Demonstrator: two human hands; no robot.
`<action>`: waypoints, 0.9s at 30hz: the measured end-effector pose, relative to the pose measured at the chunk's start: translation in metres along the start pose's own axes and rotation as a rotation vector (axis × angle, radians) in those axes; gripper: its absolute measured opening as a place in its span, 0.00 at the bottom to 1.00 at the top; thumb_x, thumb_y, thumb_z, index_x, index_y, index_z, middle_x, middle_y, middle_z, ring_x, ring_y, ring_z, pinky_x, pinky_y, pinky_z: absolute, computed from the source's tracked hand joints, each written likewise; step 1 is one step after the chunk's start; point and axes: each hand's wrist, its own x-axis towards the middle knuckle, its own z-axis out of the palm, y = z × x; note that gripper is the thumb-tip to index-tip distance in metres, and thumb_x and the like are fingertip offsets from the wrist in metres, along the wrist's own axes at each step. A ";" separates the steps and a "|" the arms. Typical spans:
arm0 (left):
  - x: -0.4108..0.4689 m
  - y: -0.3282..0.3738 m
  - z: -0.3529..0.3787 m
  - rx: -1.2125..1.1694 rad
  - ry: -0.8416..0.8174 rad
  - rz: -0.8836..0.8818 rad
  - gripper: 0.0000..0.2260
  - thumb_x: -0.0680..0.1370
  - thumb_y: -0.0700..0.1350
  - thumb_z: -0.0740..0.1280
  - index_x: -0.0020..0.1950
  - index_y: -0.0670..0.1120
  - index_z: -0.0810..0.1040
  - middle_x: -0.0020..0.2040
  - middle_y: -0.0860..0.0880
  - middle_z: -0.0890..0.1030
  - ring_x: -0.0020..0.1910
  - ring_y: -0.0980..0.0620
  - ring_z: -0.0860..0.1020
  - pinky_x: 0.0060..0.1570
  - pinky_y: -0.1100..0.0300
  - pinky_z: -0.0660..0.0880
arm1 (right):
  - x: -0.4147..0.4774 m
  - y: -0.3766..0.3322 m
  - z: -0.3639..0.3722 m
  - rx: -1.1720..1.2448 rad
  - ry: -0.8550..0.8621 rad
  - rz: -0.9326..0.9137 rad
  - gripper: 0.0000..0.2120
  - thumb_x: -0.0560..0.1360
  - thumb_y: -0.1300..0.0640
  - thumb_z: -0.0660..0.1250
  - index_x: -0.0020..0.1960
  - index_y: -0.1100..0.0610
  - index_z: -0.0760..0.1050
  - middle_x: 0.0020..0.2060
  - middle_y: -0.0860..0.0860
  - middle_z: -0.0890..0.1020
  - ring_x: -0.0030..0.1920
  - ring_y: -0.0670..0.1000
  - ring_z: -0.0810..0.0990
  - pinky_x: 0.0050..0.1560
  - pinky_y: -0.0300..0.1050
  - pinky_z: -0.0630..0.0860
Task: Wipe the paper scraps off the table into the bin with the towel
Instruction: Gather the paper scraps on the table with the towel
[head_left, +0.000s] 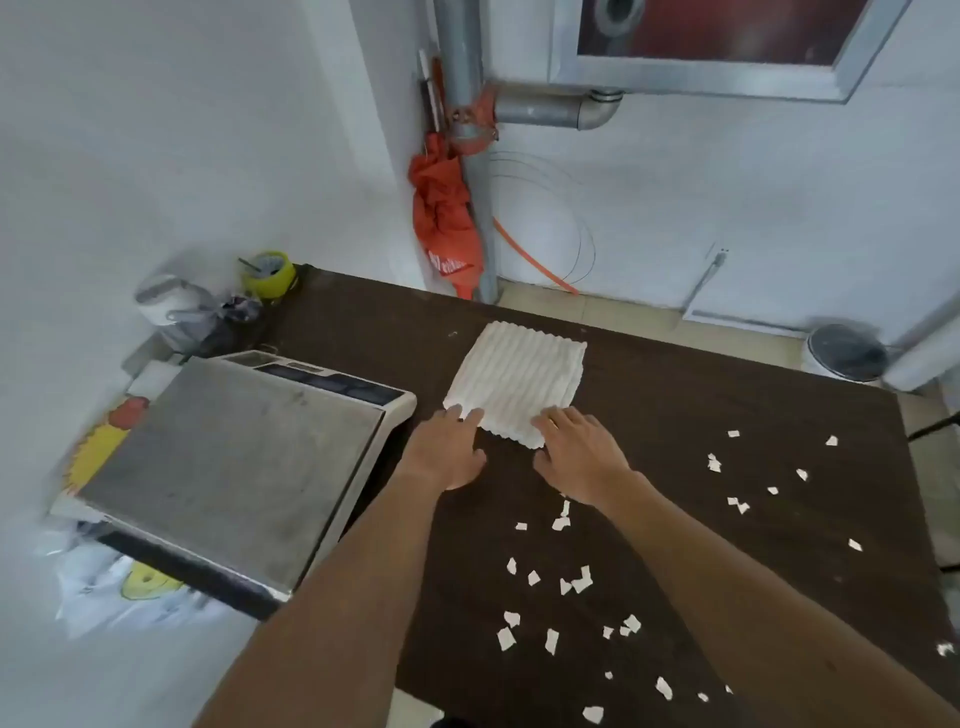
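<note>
The paper scraps (571, 582) are seen nearest the camera, scattered over the near and right part of the dark table (675, 405). None has been taken off it yet, and a few lie close to the right edge. Both forearms are stretched fwd above them.

Further out, the left hand (447, 449) and right hand (579, 452) are laid at the near edge of the towel (519, 379). Its near-left corner is touched by the left fingertips, and the near-right corner is rested on by the right fingers. Fingers of both look straight or relaxed, w/ no pinch or curl round the cloth to be made out, so nothing is judged grasped yet.

The towel is found flat on the table, folded to a rough square, directly ahead of both hands, approx. mid-table, apart from the scraps. To its left a scale (234, 452) is parked on the table's left side. Past the far-right corner, down on the floor, the small round bin (844, 356) is seen.

Key relation: the scraps lie nearer than the towel & to its right, and the bin lies far right. The towel would thus need to be drawn back past the scraps, then pushed diag. toward that corner. The right hand is judged nearer to both scraps & bin. Step in hand: towel pick-up; wiping not yet begun.
</note>
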 end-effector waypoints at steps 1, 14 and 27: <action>0.006 0.000 0.002 0.001 -0.006 0.024 0.31 0.80 0.56 0.63 0.81 0.50 0.58 0.79 0.44 0.63 0.76 0.42 0.64 0.71 0.46 0.68 | 0.003 0.001 0.003 -0.005 -0.018 -0.006 0.24 0.79 0.50 0.60 0.74 0.53 0.65 0.72 0.53 0.69 0.72 0.54 0.67 0.71 0.52 0.65; 0.082 -0.007 0.011 0.120 -0.002 0.203 0.41 0.75 0.46 0.72 0.82 0.48 0.53 0.82 0.46 0.56 0.81 0.47 0.53 0.79 0.49 0.57 | 0.055 0.006 0.036 0.020 -0.054 0.080 0.34 0.74 0.43 0.68 0.73 0.57 0.61 0.67 0.53 0.68 0.65 0.55 0.70 0.66 0.51 0.70; 0.132 -0.019 0.005 0.029 0.141 0.305 0.19 0.75 0.50 0.69 0.65 0.47 0.75 0.61 0.49 0.76 0.59 0.49 0.75 0.61 0.55 0.73 | 0.104 0.014 0.020 0.127 -0.074 0.206 0.13 0.76 0.48 0.64 0.55 0.54 0.73 0.50 0.50 0.74 0.51 0.52 0.75 0.49 0.45 0.72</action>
